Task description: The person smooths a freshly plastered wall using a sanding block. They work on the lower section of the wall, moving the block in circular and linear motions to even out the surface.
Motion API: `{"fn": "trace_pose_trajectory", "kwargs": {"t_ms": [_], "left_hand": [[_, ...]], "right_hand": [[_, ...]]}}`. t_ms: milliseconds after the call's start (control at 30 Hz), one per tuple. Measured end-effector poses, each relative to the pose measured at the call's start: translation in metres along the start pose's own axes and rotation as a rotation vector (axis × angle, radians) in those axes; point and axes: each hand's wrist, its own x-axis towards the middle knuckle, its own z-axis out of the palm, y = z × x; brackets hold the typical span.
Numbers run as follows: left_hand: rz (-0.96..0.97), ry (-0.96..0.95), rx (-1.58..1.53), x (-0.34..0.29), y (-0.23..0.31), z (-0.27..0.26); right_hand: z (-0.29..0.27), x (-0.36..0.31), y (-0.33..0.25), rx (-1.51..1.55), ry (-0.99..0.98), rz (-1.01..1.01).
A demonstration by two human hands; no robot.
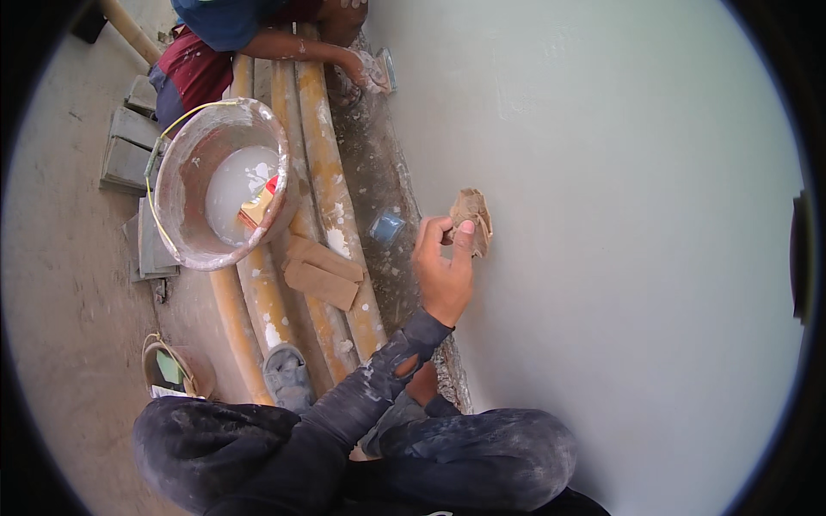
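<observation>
My left hand (pixel 446 271) pinches a crumpled, folded piece of brown sandpaper (pixel 470 217) between thumb and fingers. The sandpaper is at the smooth pale wall (pixel 619 241); whether it presses on the surface is hard to tell. Behind my left forearm a patch of skin and a dark cuff show, perhaps my right hand (pixel 422 384), its fingers hidden. To the left of my left hand, flat brown sheets (pixel 323 273), like sandpaper, lie across yellowish poles (pixel 323 155). A small blue object (pixel 387 227) rests in the gap between poles and wall.
A dirty bucket (pixel 185 176) with whitish liquid and a red-and-yellow tool (pixel 256 206) stands on the poles. Below it is a smaller bucket (pixel 198 370). Grey slabs (pixel 133 146) lie on the floor. At the top, another person's hand (pixel 370 73) holds something flat by the wall.
</observation>
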Motion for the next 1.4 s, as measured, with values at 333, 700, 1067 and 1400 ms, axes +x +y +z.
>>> {"fn": "trace_pose_trajectory", "kwargs": {"t_ms": [333, 700, 1067, 1400], "left_hand": [[-0.529, 0.107, -0.081, -0.033, -0.052, 0.012], [0.122, -0.059, -0.192, -0.01, 0.106, 0.027], [0.05, -0.034, -0.229, -0.007, 0.093, 0.033], [-0.124, -0.127, -0.24, 0.021, 0.105, 0.031]], "right_hand": [[0.005, -0.01, 0.011, 0.244, 0.004, 0.054], [0.004, -0.007, 0.016, 0.277, 0.111, 0.055], [0.008, -0.004, 0.018, 0.222, 0.171, 0.017], [-0.02, -0.006, -0.008, 0.24, 0.186, 0.047]]}}
